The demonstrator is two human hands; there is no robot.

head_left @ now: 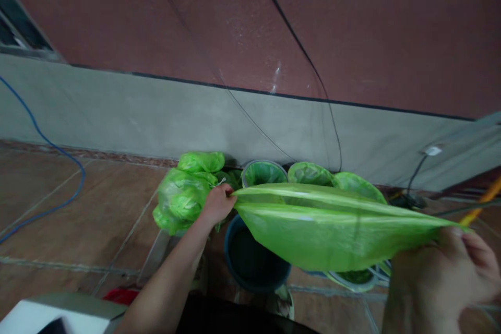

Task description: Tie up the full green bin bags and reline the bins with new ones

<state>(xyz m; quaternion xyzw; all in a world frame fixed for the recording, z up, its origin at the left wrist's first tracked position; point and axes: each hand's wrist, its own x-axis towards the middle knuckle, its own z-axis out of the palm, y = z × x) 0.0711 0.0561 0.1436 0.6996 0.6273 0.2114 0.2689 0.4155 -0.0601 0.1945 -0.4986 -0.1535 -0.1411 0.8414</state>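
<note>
Our left hand (pixel 219 202) and right hand (pixel 456 271) pinch the green bag (pixel 313 235), stretched above the dark bucket (pixel 256 258); light, limp, probably slippery, best gripped by its rim corners.

Tiled yard or passage beside a building, red-and-grey painted wall (pixel 188 109), window corner (pixel 25 26), blue hose (pixel 50 143)
</note>
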